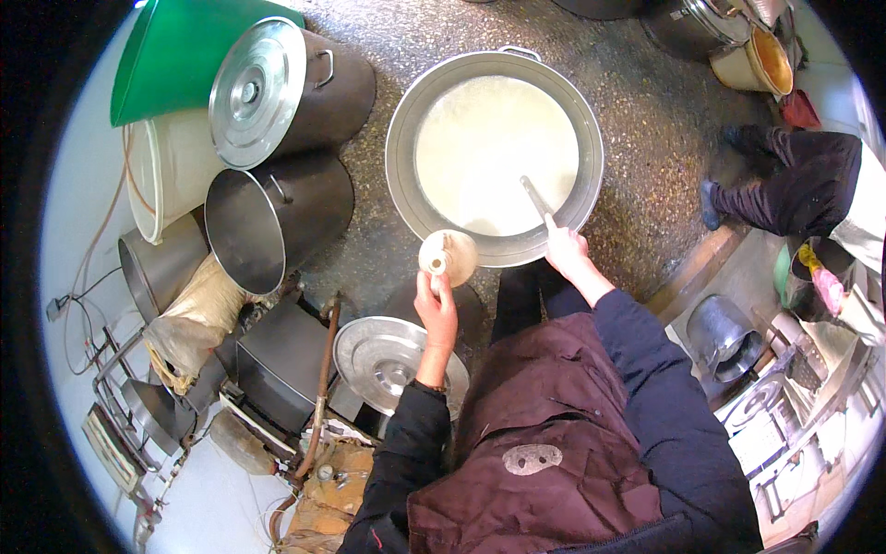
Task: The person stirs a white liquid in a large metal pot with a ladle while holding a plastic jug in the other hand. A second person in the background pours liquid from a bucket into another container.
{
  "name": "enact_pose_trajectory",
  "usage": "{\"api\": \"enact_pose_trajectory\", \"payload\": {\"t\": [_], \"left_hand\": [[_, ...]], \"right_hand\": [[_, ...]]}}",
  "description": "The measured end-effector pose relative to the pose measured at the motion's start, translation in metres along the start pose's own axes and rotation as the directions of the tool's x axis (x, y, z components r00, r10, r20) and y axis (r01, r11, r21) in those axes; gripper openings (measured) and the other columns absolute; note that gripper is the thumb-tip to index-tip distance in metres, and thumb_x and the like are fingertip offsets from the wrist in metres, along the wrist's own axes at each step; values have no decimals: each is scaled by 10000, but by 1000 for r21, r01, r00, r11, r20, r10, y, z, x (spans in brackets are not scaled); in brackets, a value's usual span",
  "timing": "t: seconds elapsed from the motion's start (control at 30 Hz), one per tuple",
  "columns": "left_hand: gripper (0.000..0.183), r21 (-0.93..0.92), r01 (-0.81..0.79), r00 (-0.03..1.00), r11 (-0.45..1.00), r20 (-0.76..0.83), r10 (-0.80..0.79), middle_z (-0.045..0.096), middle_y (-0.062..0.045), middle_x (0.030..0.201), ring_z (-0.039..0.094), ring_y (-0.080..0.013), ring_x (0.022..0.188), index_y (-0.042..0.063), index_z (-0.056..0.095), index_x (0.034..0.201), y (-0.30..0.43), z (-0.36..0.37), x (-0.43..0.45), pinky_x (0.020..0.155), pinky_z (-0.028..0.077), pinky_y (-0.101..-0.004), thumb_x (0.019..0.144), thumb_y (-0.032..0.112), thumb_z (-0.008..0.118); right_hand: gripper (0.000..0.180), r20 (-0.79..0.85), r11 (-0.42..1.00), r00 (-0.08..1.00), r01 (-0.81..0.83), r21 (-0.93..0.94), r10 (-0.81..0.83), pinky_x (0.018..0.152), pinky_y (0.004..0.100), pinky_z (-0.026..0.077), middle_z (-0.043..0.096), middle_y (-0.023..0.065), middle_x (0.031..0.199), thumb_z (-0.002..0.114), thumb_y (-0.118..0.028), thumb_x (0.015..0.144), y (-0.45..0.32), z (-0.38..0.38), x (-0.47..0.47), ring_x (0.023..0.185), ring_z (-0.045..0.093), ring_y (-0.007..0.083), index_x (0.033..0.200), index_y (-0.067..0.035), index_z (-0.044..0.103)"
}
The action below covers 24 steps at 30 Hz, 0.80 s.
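Before me a large metal pot [401,159] holds a pale, creamy liquid [484,152] under its rim. At the pot's near right side my right hand [570,251] grips the handle of a long utensil [534,195]; its far end meets the liquid, so what lies below cannot be seen. My left hand [437,308] holds a round, off-white disc-like object [460,257] with a small knob, at the pot's near left rim. A round metal lid [367,360] lies below my left wrist.
On the left stand a lidded metal pot [332,104], an uncovered metal pot [318,215] and a green tub [180,55]. A rusty pipe [322,388] rises at lower left. Another person's legs [782,173] are at right, near a raised ledge [699,266]. A beige bucket [737,68] stands at far right.
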<state>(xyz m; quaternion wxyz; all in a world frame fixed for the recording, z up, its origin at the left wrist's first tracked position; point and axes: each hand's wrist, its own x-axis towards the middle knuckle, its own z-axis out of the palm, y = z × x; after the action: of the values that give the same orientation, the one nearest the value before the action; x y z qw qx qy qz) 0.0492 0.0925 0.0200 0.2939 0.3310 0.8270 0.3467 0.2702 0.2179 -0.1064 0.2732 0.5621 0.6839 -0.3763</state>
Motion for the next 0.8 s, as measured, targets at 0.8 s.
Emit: {"api": "enact_pose_trajectory", "payload": {"t": [0.8], "left_hand": [[522, 547, 229, 828, 805, 325, -457, 681, -269, 976, 668, -369, 985, -55, 693, 990, -55, 67, 183, 862, 507, -424, 884, 445, 590]], "right_hand": [[554, -328, 892, 917, 332, 308, -228, 640, 490, 495, 598, 189, 821, 578, -122, 857, 51, -1, -92, 726, 614, 402, 1400, -160, 473]]}}
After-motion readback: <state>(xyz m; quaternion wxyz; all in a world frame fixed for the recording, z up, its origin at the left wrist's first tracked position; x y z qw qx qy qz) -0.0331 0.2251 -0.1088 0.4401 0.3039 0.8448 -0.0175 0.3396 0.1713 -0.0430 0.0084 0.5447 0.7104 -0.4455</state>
